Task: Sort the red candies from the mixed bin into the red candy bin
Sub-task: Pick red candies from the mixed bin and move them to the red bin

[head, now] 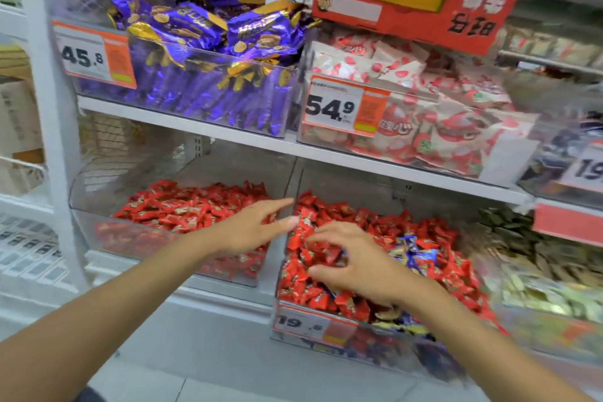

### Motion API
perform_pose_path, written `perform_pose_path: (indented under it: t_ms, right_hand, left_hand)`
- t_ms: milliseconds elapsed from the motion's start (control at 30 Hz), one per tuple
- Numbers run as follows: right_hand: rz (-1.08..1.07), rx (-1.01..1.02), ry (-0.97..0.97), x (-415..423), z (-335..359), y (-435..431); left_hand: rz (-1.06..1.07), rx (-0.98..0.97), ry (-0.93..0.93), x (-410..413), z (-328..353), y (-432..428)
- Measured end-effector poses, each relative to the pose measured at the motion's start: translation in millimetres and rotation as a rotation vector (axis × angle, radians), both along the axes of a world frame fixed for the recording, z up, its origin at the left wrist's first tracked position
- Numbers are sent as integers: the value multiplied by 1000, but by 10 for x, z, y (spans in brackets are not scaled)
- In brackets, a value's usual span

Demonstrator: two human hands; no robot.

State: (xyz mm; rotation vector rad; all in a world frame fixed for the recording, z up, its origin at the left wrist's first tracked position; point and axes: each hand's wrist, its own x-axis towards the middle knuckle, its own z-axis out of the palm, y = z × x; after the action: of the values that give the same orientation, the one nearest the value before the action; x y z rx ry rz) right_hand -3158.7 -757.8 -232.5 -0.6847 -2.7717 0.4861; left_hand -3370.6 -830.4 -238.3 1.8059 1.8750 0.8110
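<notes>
**Two hands at the candy bins**

Above the fingers, a white shelf (pixel 195 122) carries purple packets (pixel 202 42) and strawberry-print packets (pixel 456 127). Below the right wrist, a price tag (pixel 306 323) covers part of the mixed bin's (pixel 342 183) front. The clear wall between the two bins stands just under the left fingertips.

The left hand (pixel 251 228) reaches forward, palm down, over the right edge of the red candy bin (pixel 98 206), left of the right fingers. Its fingers are straight and spread, with nothing visible in them.

The right hand (pixel 355 264) arches over the mixed bin. Its fingers and thumb curl like a claw round a cluster of red candies (pixel 323 251) at the pile's left side. Blue candies (pixel 411 250) lie just right of its knuckles.
</notes>
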Motion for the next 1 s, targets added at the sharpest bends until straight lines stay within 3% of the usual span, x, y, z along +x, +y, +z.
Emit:
perform_pose_path:
  t_ms: [133, 400, 500, 633, 800, 900, 1000]
  right_hand:
    - [-13, -26, -239, -158, -264, -23]
    - [-117, 170, -226, 0, -219, 427]
    - [-234, 61, -170, 269, -144, 634]
    - [-342, 26, -119, 723, -76, 799]
    - [-423, -192, 168, 1179, 29, 802]
    - [-443, -157, 248, 1260, 101, 857]
    - [-447, -150, 287, 1294, 155, 907]
  left_hand:
    - [2, -23, -62, 61, -78, 6]
    - [64, -47, -168, 76, -87, -34]
    - [74, -24, -107, 91, -59, -23]
    - [121, 63, 113, 157, 6, 19]
    - [196, 187, 337, 356, 111, 142]
    - [93, 297, 313, 668, 234, 239]
    - [-67, 201, 356, 995, 184, 416]
